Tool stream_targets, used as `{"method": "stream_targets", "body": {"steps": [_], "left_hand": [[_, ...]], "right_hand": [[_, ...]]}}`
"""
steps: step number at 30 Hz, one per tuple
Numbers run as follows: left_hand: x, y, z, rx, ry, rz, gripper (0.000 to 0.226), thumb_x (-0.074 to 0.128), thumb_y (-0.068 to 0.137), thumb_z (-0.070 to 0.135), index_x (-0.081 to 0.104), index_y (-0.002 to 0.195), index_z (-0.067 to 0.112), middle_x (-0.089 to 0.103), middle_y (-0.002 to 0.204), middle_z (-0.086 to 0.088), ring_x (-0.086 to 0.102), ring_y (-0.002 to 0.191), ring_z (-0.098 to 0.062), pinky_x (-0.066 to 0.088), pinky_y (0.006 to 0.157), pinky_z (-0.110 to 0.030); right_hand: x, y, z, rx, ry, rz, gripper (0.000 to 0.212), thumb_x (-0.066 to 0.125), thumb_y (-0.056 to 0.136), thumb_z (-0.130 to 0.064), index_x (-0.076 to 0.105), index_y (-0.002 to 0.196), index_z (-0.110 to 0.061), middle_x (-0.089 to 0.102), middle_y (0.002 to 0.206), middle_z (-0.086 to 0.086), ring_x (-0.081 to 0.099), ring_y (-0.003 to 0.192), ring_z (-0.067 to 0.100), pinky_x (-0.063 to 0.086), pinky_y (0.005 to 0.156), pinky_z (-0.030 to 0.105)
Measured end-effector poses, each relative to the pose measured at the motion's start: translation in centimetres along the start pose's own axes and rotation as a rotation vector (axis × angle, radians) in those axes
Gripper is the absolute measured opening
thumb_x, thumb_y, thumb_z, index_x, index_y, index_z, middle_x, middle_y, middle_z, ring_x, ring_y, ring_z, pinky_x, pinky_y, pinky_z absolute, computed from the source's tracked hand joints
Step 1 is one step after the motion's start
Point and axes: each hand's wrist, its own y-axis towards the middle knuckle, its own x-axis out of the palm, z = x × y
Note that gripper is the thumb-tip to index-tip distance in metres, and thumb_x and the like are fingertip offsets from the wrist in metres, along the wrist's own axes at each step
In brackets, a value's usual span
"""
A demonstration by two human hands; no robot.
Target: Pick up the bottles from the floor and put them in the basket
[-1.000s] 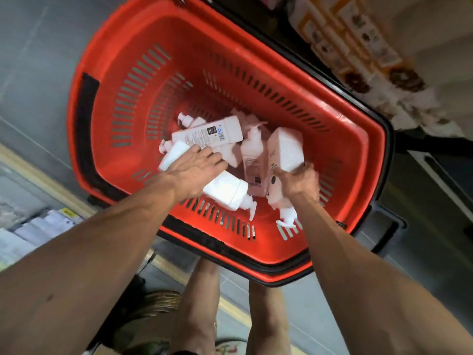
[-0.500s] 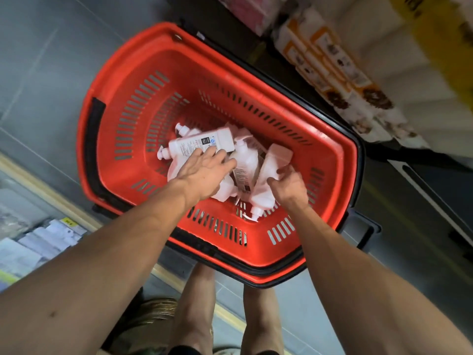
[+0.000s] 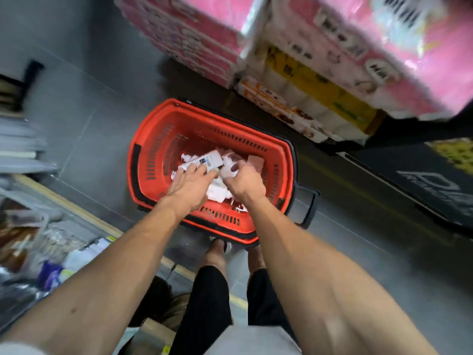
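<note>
A red plastic basket (image 3: 153,139) stands on the grey floor in front of my feet. Several white pump bottles (image 3: 216,193) lie piled in its bottom, among them one with a blue-and-black label (image 3: 210,160) and one whose pinkish base (image 3: 256,161) faces up. My left hand (image 3: 190,187) hovers over the pile with its fingers spread and straight, the fingertips by the labelled bottle. My right hand (image 3: 245,184) is beside it above the pile, fingers loosely curled downward, and no bottle is visibly held in it.
Stacked pink packs (image 3: 358,47) and yellow paper-roll packs (image 3: 307,85) rise just behind the basket. Shelves with goods (image 3: 23,149) line the left side. The basket's black handle (image 3: 307,201) sticks out to the right. A black mat (image 3: 422,180) lies further right.
The view has risen and pulled back from the basket. Both hands have lifted off the bottles they were gripping; those bottles now lie in the pile.
</note>
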Motion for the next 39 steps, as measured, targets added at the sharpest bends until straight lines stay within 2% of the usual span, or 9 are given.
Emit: {"method": "stream_targets", "body": {"steps": [5, 11, 18, 22, 26, 28, 31, 35, 39], "left_hand": [[-5.3, -5.3, 3.0, -0.022, 0.015, 0.046, 0.062, 0.068, 0.083, 0.023, 0.041, 0.137, 0.034, 0.044, 0.136, 0.0, 0.037, 0.126, -0.027, 0.034, 0.094, -0.043], [-7.5, -11.9, 4.7, -0.005, 0.045, 0.152, 0.062, 0.071, 0.081, 0.039, 0.042, 0.136, 0.035, 0.045, 0.133, 0.004, 0.041, 0.121, -0.024, 0.041, 0.093, -0.043], [-10.2, -16.6, 4.8, 0.088, 0.086, 0.143, 0.061, 0.068, 0.084, 0.046, 0.04, 0.138, 0.038, 0.045, 0.13, 0.004, 0.044, 0.117, -0.022, 0.04, 0.092, -0.039], [-12.8, -16.9, 5.1, 0.184, 0.163, 0.172, 0.061, 0.064, 0.085, 0.045, 0.038, 0.14, 0.037, 0.046, 0.129, 0.004, 0.045, 0.117, -0.022, 0.042, 0.091, -0.039], [-14.8, -16.3, 7.3, 0.31, 0.234, 0.159, 0.061, 0.066, 0.086, 0.048, 0.038, 0.14, 0.039, 0.045, 0.13, 0.005, 0.044, 0.121, -0.021, 0.041, 0.092, -0.038], [-16.1, -15.8, 9.4, 0.382, 0.283, 0.176, 0.064, 0.067, 0.085, 0.048, 0.037, 0.141, 0.04, 0.045, 0.132, 0.005, 0.043, 0.124, -0.021, 0.041, 0.094, -0.038], [-17.7, -15.4, 14.4, 0.488, 0.36, 0.204, 0.067, 0.068, 0.085, 0.047, 0.036, 0.143, 0.038, 0.045, 0.135, 0.002, 0.043, 0.126, -0.023, 0.041, 0.097, -0.04], [-18.3, -16.1, 23.5, 0.716, 0.45, 0.229, 0.066, 0.067, 0.084, 0.047, 0.037, 0.142, 0.039, 0.046, 0.135, 0.001, 0.044, 0.126, -0.025, 0.043, 0.097, -0.042], [-16.9, -17.9, 32.8, 0.916, 0.588, 0.227, 0.066, 0.068, 0.081, 0.052, 0.04, 0.139, 0.04, 0.047, 0.129, 0.002, 0.046, 0.122, -0.025, 0.044, 0.092, -0.042]], "right_hand": [[-4.4, -8.0, -1.8, -0.039, 0.02, 0.076, 0.043, 0.068, 0.089, -0.049, 0.062, 0.123, -0.025, 0.063, 0.128, 0.008, 0.059, 0.121, 0.032, 0.051, 0.099, 0.043], [-8.9, -16.3, -0.6, -0.146, -0.132, 0.114, 0.048, 0.069, 0.088, -0.035, 0.055, 0.133, -0.025, 0.053, 0.133, 0.009, 0.05, 0.126, 0.034, 0.047, 0.102, 0.047], [-12.8, -23.7, 1.8, -0.078, -0.15, 0.183, 0.05, 0.072, 0.084, -0.026, 0.054, 0.132, -0.025, 0.053, 0.129, 0.009, 0.051, 0.121, 0.034, 0.048, 0.099, 0.044], [-13.2, -26.5, 3.3, -0.022, -0.041, 0.26, 0.054, 0.071, 0.082, -0.029, 0.055, 0.133, -0.029, 0.055, 0.127, 0.008, 0.053, 0.12, 0.034, 0.051, 0.096, 0.044], [-13.7, -29.9, 7.2, 0.098, 0.228, 0.316, 0.059, 0.077, 0.073, -0.029, 0.057, 0.128, -0.028, 0.06, 0.122, 0.001, 0.061, 0.105, 0.023, 0.057, 0.089, 0.04], [-14.0, -31.8, 10.0, 0.154, 0.317, 0.36, 0.063, 0.078, 0.07, -0.032, 0.057, 0.129, -0.027, 0.061, 0.121, 0.001, 0.061, 0.105, 0.023, 0.055, 0.091, 0.037], [-14.3, -35.5, 15.1, 0.244, 0.429, 0.458, 0.06, 0.079, 0.074, -0.029, 0.056, 0.13, -0.03, 0.059, 0.116, -0.003, 0.061, 0.106, 0.022, 0.052, 0.092, 0.035], [-14.5, -40.4, 22.7, 0.334, 0.635, 0.623, 0.054, 0.079, 0.078, -0.024, 0.057, 0.127, -0.027, 0.059, 0.104, -0.006, 0.063, 0.099, 0.02, 0.053, 0.081, 0.03], [-12.6, -45.6, 30.4, 0.439, 0.765, 0.747, 0.054, 0.081, 0.077, -0.014, 0.06, 0.127, -0.017, 0.06, 0.101, -0.001, 0.06, 0.095, 0.022, 0.053, 0.09, 0.038]]}}
